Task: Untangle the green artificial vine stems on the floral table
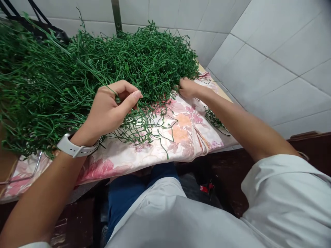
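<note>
A big tangled heap of thin green artificial stems point(144, 65) with small forked tips covers the back and left of the table. My left hand point(113, 106), with a white watch point(77, 146) on its wrist, is closed in front of the heap. A green stem passes over its index finger into the curled fingers. At the heap's right edge my right hand point(188, 88) has its fingers closed and turned down on stems; their tips are partly hidden.
A floral cloth point(181, 137) covers the table. Loose stems point(216, 119) lie under my right forearm. White tiled walls point(279, 55) stand behind and to the right. A dark strapped bag point(58, 34) is at the back left. A bent metal wire point(37, 165) lies front left.
</note>
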Demonstrator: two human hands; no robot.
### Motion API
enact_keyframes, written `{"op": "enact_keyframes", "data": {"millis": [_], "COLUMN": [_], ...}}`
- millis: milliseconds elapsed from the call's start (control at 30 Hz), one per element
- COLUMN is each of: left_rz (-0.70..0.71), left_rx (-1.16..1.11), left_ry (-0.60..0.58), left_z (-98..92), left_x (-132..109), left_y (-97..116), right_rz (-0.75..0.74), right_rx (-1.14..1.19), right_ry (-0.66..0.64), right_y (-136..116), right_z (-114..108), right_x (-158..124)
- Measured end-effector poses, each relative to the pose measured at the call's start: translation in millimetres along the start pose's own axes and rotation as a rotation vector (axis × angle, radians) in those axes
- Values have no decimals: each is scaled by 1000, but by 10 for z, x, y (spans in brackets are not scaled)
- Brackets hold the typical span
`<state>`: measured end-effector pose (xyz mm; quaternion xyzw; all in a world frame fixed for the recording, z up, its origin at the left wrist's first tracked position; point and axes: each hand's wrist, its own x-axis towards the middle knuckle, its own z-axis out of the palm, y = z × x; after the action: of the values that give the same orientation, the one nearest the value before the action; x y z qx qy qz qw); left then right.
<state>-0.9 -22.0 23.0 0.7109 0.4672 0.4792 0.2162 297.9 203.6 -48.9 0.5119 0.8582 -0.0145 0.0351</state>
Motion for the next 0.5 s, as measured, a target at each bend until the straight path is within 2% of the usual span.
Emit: {"op": "enact_keyframes", "data": {"millis": [133, 233, 333, 433, 500], "left_rz": [-5, 9, 6, -4, 1], "left_rx": [5, -4, -42, -118, -201], "left_ry": [-5, 19, 44, 83, 114], "left_z": [-4, 4, 9, 7, 3], "left_x": [5, 5, 9, 24, 41], "left_y": [0, -11, -27, -66, -115], "right_rz": [78, 71, 89, 101, 62], "right_rx": [-53, -85, -140, -165, -130], "right_ry": [59, 25, -109, -258, -277], "right_y": [-63, -134, -107, 85, 210], "right_z": [80, 12, -214, -525, -721], "right_x": [76, 15, -99, -255, -393]}}
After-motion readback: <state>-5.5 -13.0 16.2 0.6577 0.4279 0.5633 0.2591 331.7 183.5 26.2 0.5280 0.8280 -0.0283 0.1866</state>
